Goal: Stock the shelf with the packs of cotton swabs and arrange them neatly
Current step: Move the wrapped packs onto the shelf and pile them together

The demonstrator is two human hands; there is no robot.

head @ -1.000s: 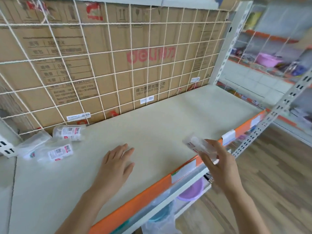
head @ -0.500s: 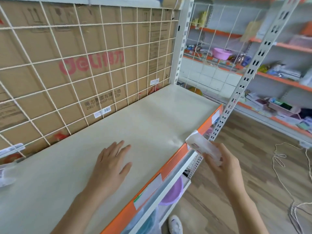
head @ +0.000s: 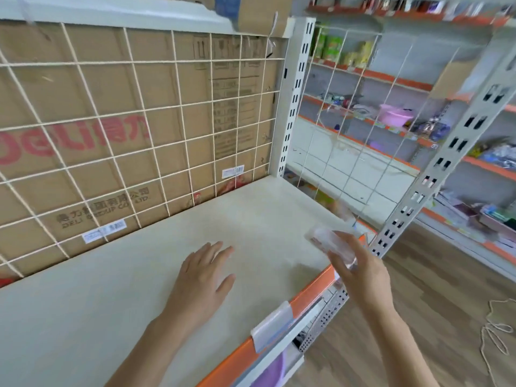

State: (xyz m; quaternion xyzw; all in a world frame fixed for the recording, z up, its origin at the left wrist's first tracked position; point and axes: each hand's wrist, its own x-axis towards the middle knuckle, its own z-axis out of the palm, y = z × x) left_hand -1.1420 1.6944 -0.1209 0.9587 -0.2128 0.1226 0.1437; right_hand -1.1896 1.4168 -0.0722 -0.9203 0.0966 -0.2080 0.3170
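Observation:
A clear plastic pack of cotton swabs (head: pixel 331 243) is held by my right hand (head: pixel 360 275) above the shelf's front right corner; fingers and thumb pinch its lower end and the pack is blurred. My left hand (head: pixel 203 277) lies flat, fingers straight, palm down on the cream shelf board (head: pixel 251 216), a little left of the pack. The shelf has an orange front strip (head: pixel 315 291) with a clear price-tag holder (head: pixel 272 326). No other packs are in view.
A white wire grid (head: pixel 156 127) backs the shelf, with a brown cardboard box (head: pixel 195 113) behind it. A perforated grey upright (head: pixel 446 152) stands at the shelf's right corner. Beyond it are stocked shelves with a purple basin (head: pixel 395 114). White cord (head: pixel 494 333) lies on the wooden floor.
The view has swung right, so the packs lying at the shelf's left end have left the frame. My right hand has carried its pack in over the shelf's right corner. My left hand stays flat.

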